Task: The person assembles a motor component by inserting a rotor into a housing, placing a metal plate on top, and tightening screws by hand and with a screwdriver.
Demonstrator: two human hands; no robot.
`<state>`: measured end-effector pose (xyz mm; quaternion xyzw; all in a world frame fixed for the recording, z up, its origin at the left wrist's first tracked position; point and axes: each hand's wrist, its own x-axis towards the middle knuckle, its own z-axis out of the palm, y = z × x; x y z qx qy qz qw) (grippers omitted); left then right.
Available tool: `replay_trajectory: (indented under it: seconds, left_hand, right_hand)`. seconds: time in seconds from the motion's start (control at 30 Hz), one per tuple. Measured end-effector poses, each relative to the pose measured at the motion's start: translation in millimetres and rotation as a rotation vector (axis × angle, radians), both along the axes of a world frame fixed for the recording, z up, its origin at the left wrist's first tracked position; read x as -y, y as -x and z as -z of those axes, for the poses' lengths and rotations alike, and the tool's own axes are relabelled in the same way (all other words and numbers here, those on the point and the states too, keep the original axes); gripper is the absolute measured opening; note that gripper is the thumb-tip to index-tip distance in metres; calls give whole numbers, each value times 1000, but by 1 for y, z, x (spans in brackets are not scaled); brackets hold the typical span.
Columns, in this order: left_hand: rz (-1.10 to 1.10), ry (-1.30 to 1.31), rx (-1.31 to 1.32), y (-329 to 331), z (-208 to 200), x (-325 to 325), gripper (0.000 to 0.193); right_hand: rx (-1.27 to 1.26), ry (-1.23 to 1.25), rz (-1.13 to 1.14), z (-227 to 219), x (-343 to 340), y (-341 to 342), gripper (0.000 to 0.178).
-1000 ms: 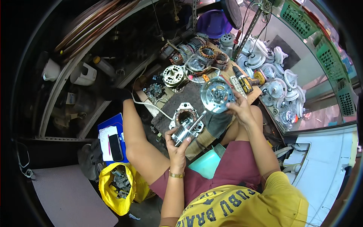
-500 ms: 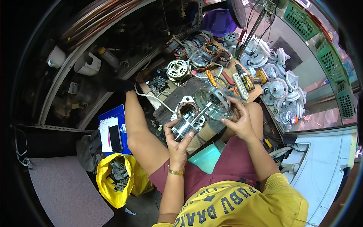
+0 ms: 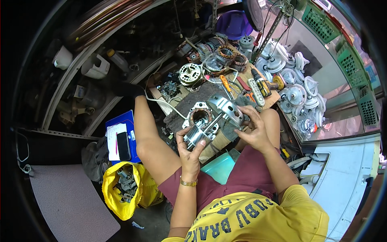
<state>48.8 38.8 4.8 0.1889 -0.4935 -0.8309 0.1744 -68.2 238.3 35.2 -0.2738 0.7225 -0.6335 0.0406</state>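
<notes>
My left hand (image 3: 189,156) grips a shiny cylindrical motor rotor (image 3: 196,136), its long shaft (image 3: 215,122) pointing up and to the right. In my right hand (image 3: 256,135), thumb and fingers pinch the rim of a silver motor end cover (image 3: 232,113) with slots in its side. The shaft's far end reaches the cover; whether it sits in the bore I cannot tell. Just beyond the rotor, a stator with copper windings (image 3: 200,115) lies in its metal housing on a dark, worn block (image 3: 181,107), with a white cable running to it.
A white slotted motor (image 3: 189,74), an orange-handled screwdriver (image 3: 225,82), a white power strip (image 3: 255,92) and a yellow-black drill (image 3: 261,83) lie farther back. White plastic parts (image 3: 295,94) pile up at right. A yellow bag of parts (image 3: 139,193) and a phone (image 3: 123,146) are at left.
The end cover has turned in my right hand, now showing its slotted side instead of its open face. It has shifted slightly left. The left hand with the rotor has barely moved.
</notes>
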Motion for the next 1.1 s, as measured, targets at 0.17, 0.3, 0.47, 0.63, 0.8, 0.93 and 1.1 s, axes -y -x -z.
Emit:
replay_trajectory:
  seconds: [0.17, 0.3, 0.47, 0.63, 0.8, 0.93, 1.1]
  left_hand:
    - [15, -192, 9, -4, -8, -7, 52]
    - [-12, -76, -6, -8, 4, -5, 49]
    - [39, 84, -47, -13, 1, -2, 49]
    - [74, 140, -21, -11, -26, -7, 54]
    - [121, 278, -48, -10, -36, -1, 59]
    - [170, 465, -69, -9, -48, 2, 59]
    - [171, 435, -47, -8, -57, 5, 63]
  right_hand:
    - [-126, -71, -87, 3, -10, 4, 69]
    - [-81, -87, -128, -4, -18, 8, 69]
    - [413, 282, -390, -5, -28, 30, 62]
    - [573, 127, -411, 11, -39, 41, 87]
    - [639, 105, -495, 6, -37, 36, 133]
    - [723, 90, -522, 25, -46, 34, 148]
    - [877, 218, -542, 26, -44, 22, 140]
